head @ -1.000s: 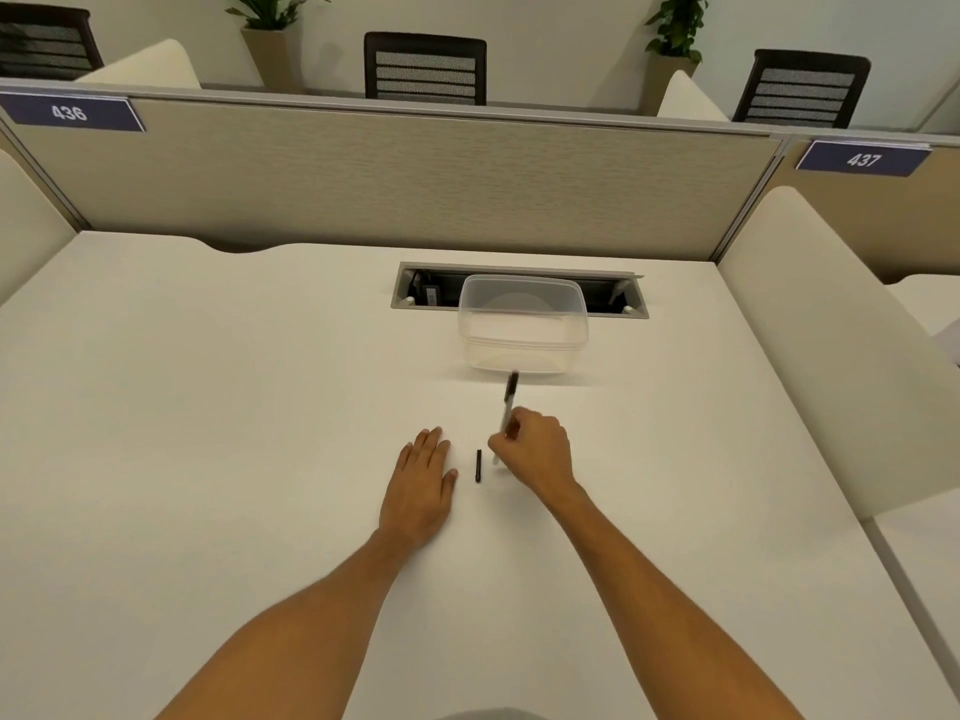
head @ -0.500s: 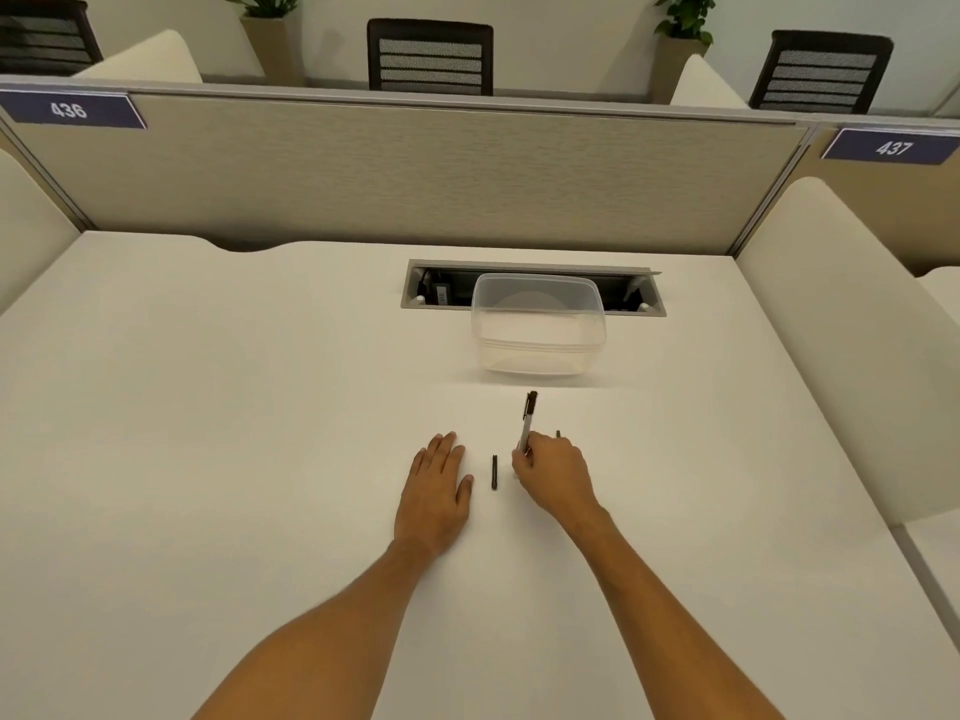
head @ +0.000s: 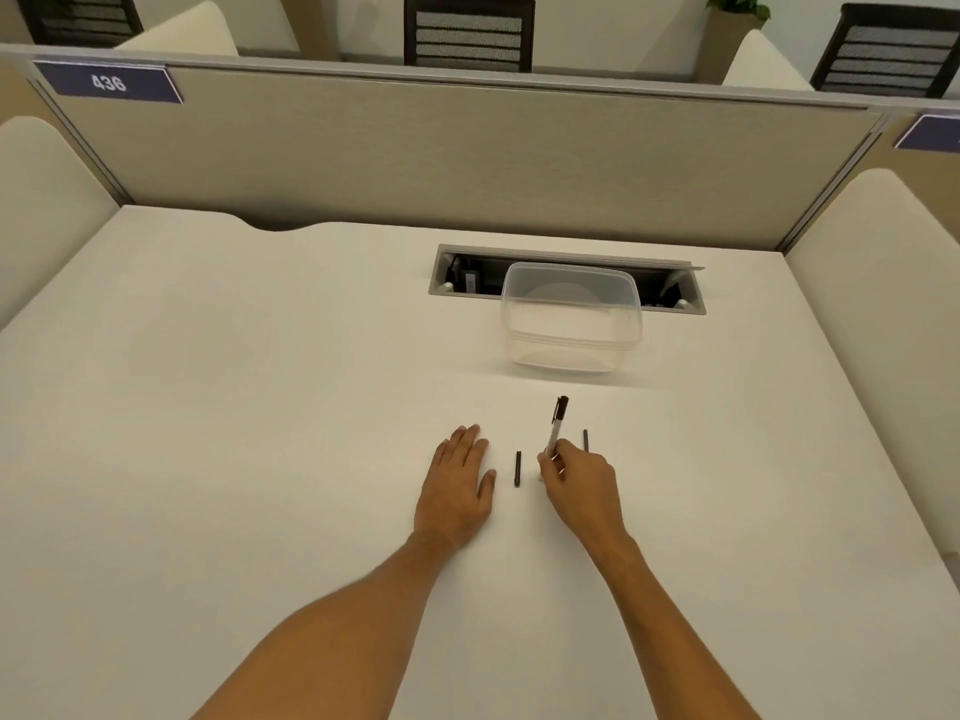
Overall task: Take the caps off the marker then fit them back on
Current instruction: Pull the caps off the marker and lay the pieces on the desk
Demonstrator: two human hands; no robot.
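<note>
My right hand (head: 579,480) pinches the lower end of a white marker (head: 556,427) that points away from me, its far end black. A small black cap (head: 518,468) lies on the white desk (head: 260,407) between my two hands. Another thin black piece (head: 586,440) lies just beyond my right hand, partly hidden by it. My left hand (head: 457,485) rests flat on the desk, fingers straight, holding nothing.
A clear plastic container (head: 571,319) stands beyond the marker, in front of a recessed cable tray (head: 685,291). Beige partition panels (head: 467,158) close the desk at the back and both sides. Chairs stand behind the partition.
The marker in my right hand has tilted down toward the desk. The thin black piece beyond my right hand has come into sight. My left hand stays flat.
</note>
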